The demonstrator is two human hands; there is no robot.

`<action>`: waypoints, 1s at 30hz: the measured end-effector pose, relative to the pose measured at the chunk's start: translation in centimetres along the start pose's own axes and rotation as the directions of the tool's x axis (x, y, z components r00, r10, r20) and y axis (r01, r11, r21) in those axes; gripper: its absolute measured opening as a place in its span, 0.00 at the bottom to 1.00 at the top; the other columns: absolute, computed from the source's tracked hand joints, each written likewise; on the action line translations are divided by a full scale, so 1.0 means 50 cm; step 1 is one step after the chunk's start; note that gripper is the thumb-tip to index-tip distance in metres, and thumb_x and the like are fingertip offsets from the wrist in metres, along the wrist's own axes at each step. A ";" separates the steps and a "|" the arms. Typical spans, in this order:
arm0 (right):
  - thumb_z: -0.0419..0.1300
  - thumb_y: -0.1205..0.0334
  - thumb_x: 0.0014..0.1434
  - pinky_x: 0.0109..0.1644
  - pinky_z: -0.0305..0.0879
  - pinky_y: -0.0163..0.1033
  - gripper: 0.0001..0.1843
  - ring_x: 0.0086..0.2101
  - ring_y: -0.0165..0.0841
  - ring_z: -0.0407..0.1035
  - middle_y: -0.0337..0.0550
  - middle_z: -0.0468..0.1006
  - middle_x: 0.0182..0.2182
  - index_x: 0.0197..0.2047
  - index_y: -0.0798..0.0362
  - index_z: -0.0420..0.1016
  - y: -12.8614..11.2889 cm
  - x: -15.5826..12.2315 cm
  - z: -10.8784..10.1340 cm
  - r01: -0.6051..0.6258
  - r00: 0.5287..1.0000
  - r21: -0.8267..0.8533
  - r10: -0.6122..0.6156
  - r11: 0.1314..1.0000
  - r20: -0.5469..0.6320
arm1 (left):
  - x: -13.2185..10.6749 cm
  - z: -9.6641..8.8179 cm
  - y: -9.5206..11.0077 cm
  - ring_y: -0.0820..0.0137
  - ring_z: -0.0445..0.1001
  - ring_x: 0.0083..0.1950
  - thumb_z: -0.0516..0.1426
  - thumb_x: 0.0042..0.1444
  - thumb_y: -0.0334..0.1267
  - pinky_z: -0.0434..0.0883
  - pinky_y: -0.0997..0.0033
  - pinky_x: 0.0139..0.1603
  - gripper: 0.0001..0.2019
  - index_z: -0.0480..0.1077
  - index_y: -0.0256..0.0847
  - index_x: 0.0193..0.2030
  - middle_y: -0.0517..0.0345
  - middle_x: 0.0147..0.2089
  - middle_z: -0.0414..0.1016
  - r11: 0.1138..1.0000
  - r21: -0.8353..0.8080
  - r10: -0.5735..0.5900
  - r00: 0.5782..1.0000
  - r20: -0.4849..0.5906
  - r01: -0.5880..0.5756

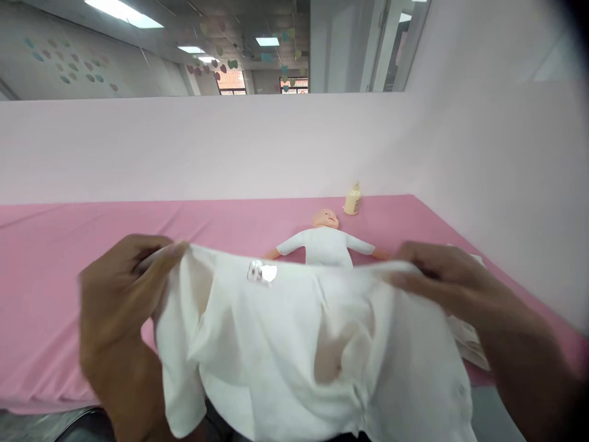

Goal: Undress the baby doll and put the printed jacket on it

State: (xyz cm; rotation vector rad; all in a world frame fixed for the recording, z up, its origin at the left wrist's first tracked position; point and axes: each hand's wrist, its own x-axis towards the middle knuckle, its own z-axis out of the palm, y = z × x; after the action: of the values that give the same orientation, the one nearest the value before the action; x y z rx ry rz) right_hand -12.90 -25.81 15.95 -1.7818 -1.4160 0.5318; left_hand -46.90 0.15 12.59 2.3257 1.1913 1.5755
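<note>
I was looking at what seemed a childcare training room: a pink-sheeted table point(69, 258) boxed in by pale partitions point(230, 147), a baby doll point(326, 239) lying near its far edge, a feeding bottle point(352, 199) beside it, paper hearts point(69, 61) on the wall.

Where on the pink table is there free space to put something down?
The pink cloth table is bare on its left part, between the left hand and the pale wall. The right is crowded: baby doll in white clothes, cream bottle, and the white cloth garment held by both hands, right hand.
</note>
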 end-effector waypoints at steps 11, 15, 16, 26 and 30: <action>0.59 0.60 0.56 0.25 0.48 0.33 0.24 0.23 0.26 0.49 0.31 0.45 0.21 0.24 0.49 0.43 0.244 0.463 0.242 -0.221 0.972 -0.061 0.214 0.973 -0.100 | 0.100 0.397 -0.246 0.65 0.72 0.45 0.50 0.62 0.57 0.66 0.69 0.45 0.23 0.74 0.38 0.44 0.50 0.47 0.77 0.940 0.340 -0.259 0.642 0.722 -0.003; 0.57 0.66 0.55 0.28 0.48 0.34 0.21 0.25 0.27 0.51 0.33 0.49 0.19 0.20 0.49 0.45 0.275 0.523 0.252 -0.250 0.961 -0.183 0.221 0.951 -0.167 | 0.089 0.453 -0.258 0.56 0.72 0.51 0.47 0.64 0.56 0.65 0.60 0.50 0.24 0.71 0.40 0.50 0.44 0.50 0.75 0.888 0.458 -0.323 0.644 0.693 -0.048; 0.56 0.67 0.55 0.29 0.49 0.35 0.20 0.25 0.28 0.53 0.34 0.52 0.19 0.20 0.50 0.47 0.278 0.532 0.252 -0.260 0.958 -0.215 0.224 0.941 -0.178 | 0.087 0.457 -0.255 0.55 0.72 0.52 0.46 0.65 0.55 0.65 0.58 0.51 0.24 0.70 0.40 0.52 0.42 0.51 0.74 0.882 0.468 -0.320 0.662 0.677 -0.052; 0.49 0.65 0.61 0.40 0.58 0.38 0.08 0.43 0.40 0.67 0.53 0.75 0.42 0.38 0.54 0.69 0.289 0.527 0.268 -0.323 0.942 -0.388 0.255 0.863 -0.216 | 0.025 0.346 -0.192 0.52 0.65 0.62 0.48 0.63 0.54 0.65 0.54 0.58 0.27 0.61 0.38 0.62 0.38 0.61 0.63 0.898 0.439 -0.317 0.639 0.701 -0.036; 0.50 0.63 0.63 0.42 0.59 0.40 0.12 0.47 0.44 0.67 0.55 0.74 0.49 0.48 0.54 0.67 0.273 0.501 0.271 -0.294 0.951 -0.411 0.219 0.863 -0.220 | -0.061 0.241 -0.150 0.53 0.66 0.63 0.47 0.62 0.58 0.66 0.53 0.59 0.31 0.58 0.40 0.65 0.42 0.64 0.64 0.883 0.468 -0.390 0.558 0.733 0.002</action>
State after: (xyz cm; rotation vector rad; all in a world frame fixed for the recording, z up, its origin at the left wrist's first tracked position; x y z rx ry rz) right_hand -7.08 1.17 0.63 -2.3425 -1.2528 0.1916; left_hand -41.59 7.40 1.19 2.5002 1.4965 0.0194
